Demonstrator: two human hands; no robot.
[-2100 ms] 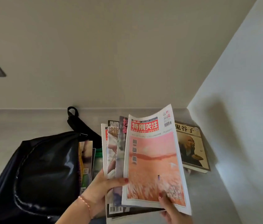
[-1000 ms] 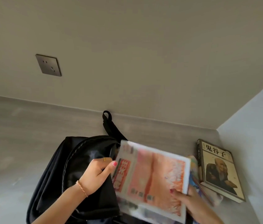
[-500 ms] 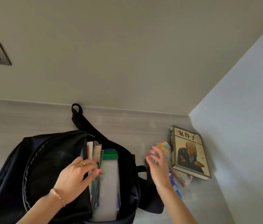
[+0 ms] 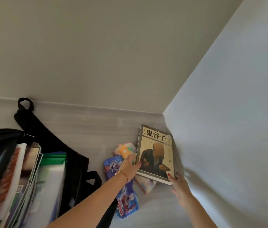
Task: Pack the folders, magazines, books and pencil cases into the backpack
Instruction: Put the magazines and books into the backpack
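Grey surface (image 4: 83, 129), corner wall. Magazines (image 4: 21, 170) now inside backpack (image 4: 74, 162); left hand (image 4: 130, 167) and right hand (image 4: 177, 181) newly gripping book (image 4: 156, 155). Pencil cases (image 4: 126, 199) remaining.

A pale grey tabletop (image 4: 83, 127) with a faint wood-like grain runs back to a beige wall (image 4: 97, 51), where a thin light seam marks the join. On the right a white wall (image 4: 228, 112) meets both at a corner, and a soft shadow falls across its lower part, close to the table surface
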